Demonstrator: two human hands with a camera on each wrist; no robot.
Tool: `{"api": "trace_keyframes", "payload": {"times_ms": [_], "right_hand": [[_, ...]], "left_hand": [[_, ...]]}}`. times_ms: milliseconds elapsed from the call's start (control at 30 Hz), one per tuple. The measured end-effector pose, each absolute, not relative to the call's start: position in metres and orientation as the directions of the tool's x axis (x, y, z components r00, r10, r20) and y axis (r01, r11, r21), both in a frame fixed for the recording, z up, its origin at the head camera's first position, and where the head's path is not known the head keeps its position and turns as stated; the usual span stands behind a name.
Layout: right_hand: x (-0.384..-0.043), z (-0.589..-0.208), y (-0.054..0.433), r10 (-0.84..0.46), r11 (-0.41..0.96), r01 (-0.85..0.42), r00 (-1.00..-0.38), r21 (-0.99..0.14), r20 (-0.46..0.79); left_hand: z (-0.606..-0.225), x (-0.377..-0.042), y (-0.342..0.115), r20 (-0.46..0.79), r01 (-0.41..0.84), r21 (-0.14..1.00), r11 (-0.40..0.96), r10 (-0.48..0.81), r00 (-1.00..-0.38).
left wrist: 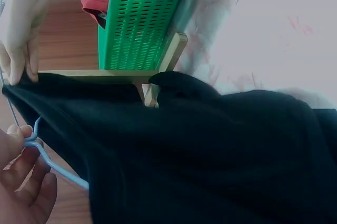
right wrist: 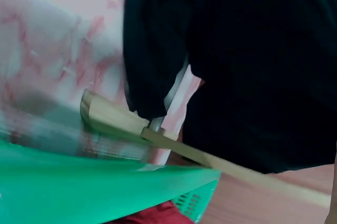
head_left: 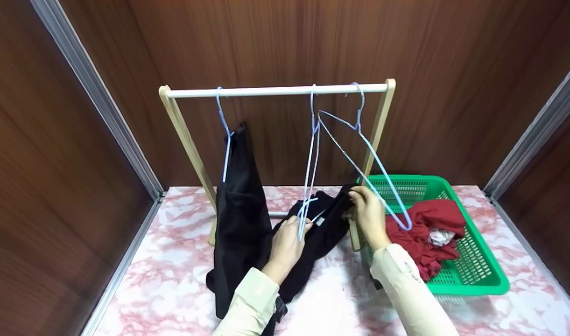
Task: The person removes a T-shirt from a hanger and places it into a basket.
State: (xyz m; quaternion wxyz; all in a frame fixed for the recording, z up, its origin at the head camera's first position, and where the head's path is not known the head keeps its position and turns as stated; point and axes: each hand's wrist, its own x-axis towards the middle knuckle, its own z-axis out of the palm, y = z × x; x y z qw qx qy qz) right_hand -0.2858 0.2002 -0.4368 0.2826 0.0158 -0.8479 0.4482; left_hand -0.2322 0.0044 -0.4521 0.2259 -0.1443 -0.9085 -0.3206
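My left hand (head_left: 285,245) pinches a light-blue wire hanger (left wrist: 62,170) near its neck, in front of the rack. Part of that hanger runs inside a black garment (left wrist: 210,139), whose cloth hides the rest. My right hand (head_left: 371,217) pinches the garment's upper edge, to the right of the hanger, and the cloth spans between both hands. In the right wrist view the black cloth (right wrist: 253,76) hangs beside a rack leg; almost none of the right hand shows there. Another black garment (head_left: 240,219) hangs from a hanger at the rack's left.
The wooden rack has a white rail (head_left: 266,91). Two bare blue hangers hang from it, one in the middle (head_left: 309,163) and one at right (head_left: 383,165). A green basket (head_left: 488,261) at right holds red cloth (head_left: 434,219). Wood-grain walls enclose the marbled tabletop (head_left: 158,280).
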Motion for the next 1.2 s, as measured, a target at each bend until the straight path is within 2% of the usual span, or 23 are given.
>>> {"api": "trace_keyframes", "payload": {"times_ms": [267,533,667,767,900,967,1100,1200], "right_hand": [[-0.288,-0.442,0.219,0.315,0.568,-0.202,-0.842,-0.798,0.437],[-0.287,-0.443,0.230,0.324,0.636,-0.236,-0.782,-0.734,0.533],[-0.292,-0.449,0.231,0.342,0.645,-0.203,-0.785,-0.737,0.516],[-0.292,-0.449,0.229,0.275,0.650,-0.273,-0.786,-0.709,0.554],[-0.289,-0.447,0.224,0.104,0.659,-0.433,-0.757,-0.615,0.645],[-0.287,-0.445,0.220,0.028,0.672,-0.483,-0.741,-0.561,0.671],[-0.284,-0.443,0.215,-0.058,0.700,-0.495,-0.758,-0.514,0.650],[-0.283,-0.443,0.217,-0.069,0.731,-0.470,-0.772,-0.495,0.631]], "left_hand": [[-0.456,-0.231,0.002,0.476,0.392,0.504,0.770,0.130,-0.870],[-0.455,-0.232,-0.007,0.473,0.424,0.479,0.769,0.181,-0.862],[-0.454,-0.232,-0.012,0.475,0.425,0.487,0.763,0.177,-0.862],[-0.456,-0.231,-0.012,0.462,0.415,0.517,0.749,0.164,-0.872],[-0.458,-0.230,-0.011,0.454,0.410,0.585,0.699,0.137,-0.880],[-0.460,-0.229,-0.011,0.480,0.423,0.582,0.694,0.127,-0.868],[-0.464,-0.224,-0.009,0.543,0.450,0.543,0.709,0.112,-0.832],[-0.465,-0.220,-0.008,0.553,0.463,0.549,0.695,0.113,-0.826]]}}
